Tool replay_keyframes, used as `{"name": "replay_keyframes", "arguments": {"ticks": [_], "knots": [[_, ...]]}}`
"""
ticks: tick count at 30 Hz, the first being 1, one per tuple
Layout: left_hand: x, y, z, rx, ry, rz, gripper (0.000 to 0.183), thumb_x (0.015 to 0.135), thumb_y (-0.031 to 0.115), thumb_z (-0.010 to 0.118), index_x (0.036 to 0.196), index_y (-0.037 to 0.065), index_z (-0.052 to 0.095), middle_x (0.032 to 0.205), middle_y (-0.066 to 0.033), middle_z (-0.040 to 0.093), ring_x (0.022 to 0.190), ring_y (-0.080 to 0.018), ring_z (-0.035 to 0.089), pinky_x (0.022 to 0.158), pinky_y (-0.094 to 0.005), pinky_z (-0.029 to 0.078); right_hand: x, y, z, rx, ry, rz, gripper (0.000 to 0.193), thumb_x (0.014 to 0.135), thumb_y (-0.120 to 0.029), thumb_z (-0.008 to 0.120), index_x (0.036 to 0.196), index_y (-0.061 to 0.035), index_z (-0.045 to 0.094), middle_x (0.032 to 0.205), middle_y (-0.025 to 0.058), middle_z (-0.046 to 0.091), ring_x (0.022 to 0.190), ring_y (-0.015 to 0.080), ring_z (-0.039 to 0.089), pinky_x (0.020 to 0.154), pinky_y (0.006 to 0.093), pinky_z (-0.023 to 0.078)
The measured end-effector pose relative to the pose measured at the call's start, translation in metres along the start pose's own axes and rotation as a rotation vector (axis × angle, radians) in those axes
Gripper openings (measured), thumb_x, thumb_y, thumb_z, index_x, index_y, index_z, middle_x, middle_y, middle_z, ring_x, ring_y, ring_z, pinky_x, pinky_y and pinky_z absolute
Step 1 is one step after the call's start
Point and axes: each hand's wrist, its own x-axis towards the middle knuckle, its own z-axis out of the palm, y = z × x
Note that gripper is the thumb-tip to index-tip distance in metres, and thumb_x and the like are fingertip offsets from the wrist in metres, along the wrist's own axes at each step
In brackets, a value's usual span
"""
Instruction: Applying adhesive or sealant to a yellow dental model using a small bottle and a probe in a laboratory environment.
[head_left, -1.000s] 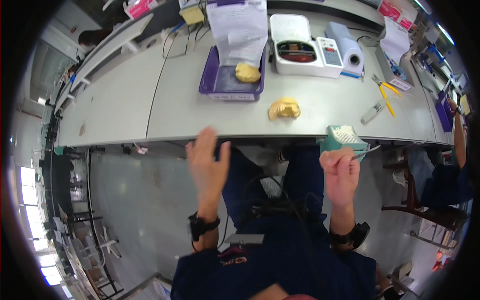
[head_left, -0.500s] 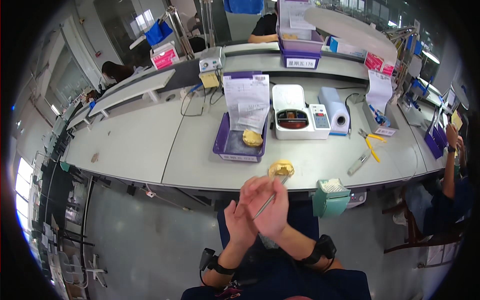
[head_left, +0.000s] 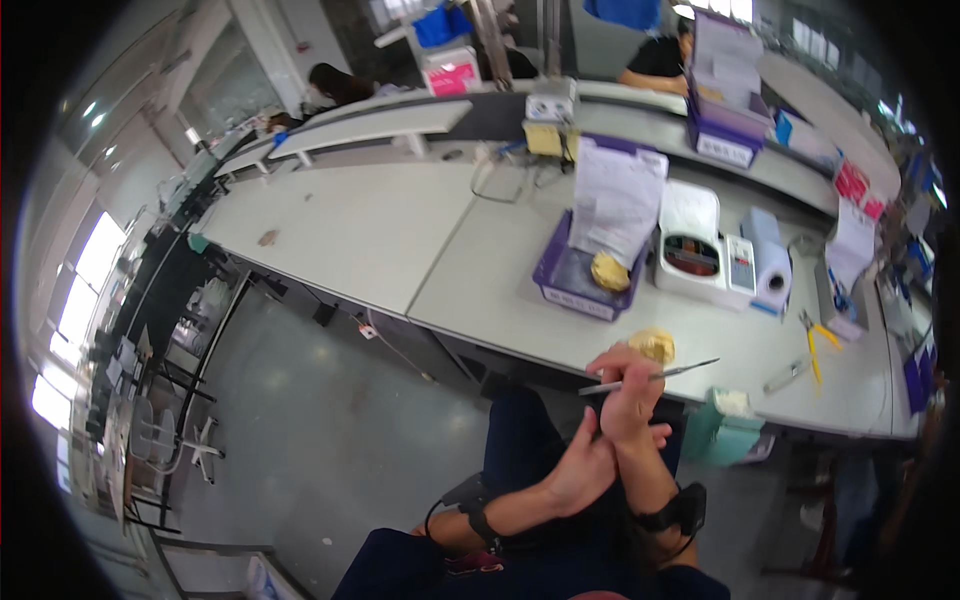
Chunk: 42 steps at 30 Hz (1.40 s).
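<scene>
My right hand (head_left: pixel 630 405) is closed around a slim metal hand instrument (head_left: pixel 692 368), its dark pointed end sticking out to the right and its other end to the left. Against the right wrist rests my left hand (head_left: pixel 578 474), thumb raised and apart; its fingers run behind that wrist, partly hidden, with no object seen in them. A yellow dental plaster model (head_left: pixel 654 344) sits at the bench's front edge, just beyond the right hand. Another yellow plaster model (head_left: pixel 610 271) lies in a purple tray (head_left: pixel 577 303) with paper sheets (head_left: pixel 618 200) standing in it.
Right of the tray stand a white device with its lid up (head_left: pixel 690 285) and a blue-white machine (head_left: pixel 768 265). Yellow-handled pliers (head_left: pixel 814 350) lie farther right. A green box (head_left: pixel 722 430) is at the bench edge. People work across the bench.
The view has turned left, so the bench sits farther right. My hands have gone from palms together to left hand at right wrist, and the instrument now lies nearly level in the right hand.
</scene>
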Motion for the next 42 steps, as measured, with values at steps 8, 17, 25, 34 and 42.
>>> {"name": "replay_keyframes", "arguments": {"ticks": [8, 17, 25, 34, 42], "knots": [[0.005, 0.087, -0.052, 0.975, 0.287, 0.662, 0.061, 0.100, 0.028, 0.050, 0.150, 0.004, 0.023, 0.131, -0.0194, 0.054, 0.100, -0.0179, 0.061, 0.083, -0.0286, 0.046, 0.016, -0.059, -0.081, -0.357, 0.147, -0.317, 0.047, 0.103, -0.032, 0.044, 0.089, 0.0060, 0.068, 0.087, 0.0141, 0.069, 0.079, 0.0193, 0.064, 0.068, 0.0297, 0.049], [0.099, 0.043, -0.055, 1.789, 0.436, 0.698, 0.068, 0.082, 0.025, 0.075, 0.139, 0.005, 0.044, 0.132, -0.0182, 0.053, 0.123, -0.0357, 0.048, 0.103, -0.0435, 0.037, -0.048, -0.081, -0.171, -0.817, 0.653, -0.006, 0.025, 0.098, -0.009, 0.055, 0.115, 0.0070, 0.064, 0.099, 0.0123, 0.068, 0.091, 0.0166, 0.063, 0.080, 0.0275, 0.048], [0.124, 0.038, -0.048, 1.856, 0.519, 0.672, 0.047, 0.081, 0.021, 0.076, 0.123, 0.006, 0.060, 0.112, -0.0120, 0.063, 0.108, -0.0290, 0.058, 0.095, -0.0415, 0.041, -0.074, -0.089, -0.171, -0.737, 0.491, 0.151, 0.014, 0.093, -0.005, 0.060, 0.102, 0.0028, 0.068, 0.096, 0.0115, 0.068, 0.086, 0.0176, 0.061, 0.077, 0.0285, 0.049], [0.042, 0.021, -0.001, 0.980, 0.159, 0.694, 0.044, 0.080, -0.007, 0.068, 0.122, -0.004, 0.057, 0.140, -0.0210, 0.044, 0.121, -0.0278, 0.057, 0.098, -0.0341, 0.049, -0.058, -0.066, -0.112, -0.066, 0.280, 0.186, 0.039, 0.098, -0.027, 0.061, 0.120, 0.0054, 0.061, 0.104, 0.0226, 0.070, 0.083, 0.0246, 0.069, 0.075, 0.0318, 0.053], [0.015, 0.011, 0.002, 0.733, -0.039, 0.905, 0.056, 0.089, 0.000, 0.059, 0.135, 0.004, 0.027, 0.132, -0.0354, 0.047, 0.104, -0.0269, 0.061, 0.089, -0.0352, 0.051, -0.058, -0.062, -0.091, 0.177, 0.202, 0.281, 0.045, 0.100, -0.041, 0.049, 0.116, 0.0007, 0.053, 0.105, 0.0240, 0.069, 0.090, 0.0326, 0.072, 0.070, 0.0319, 0.056]]}}
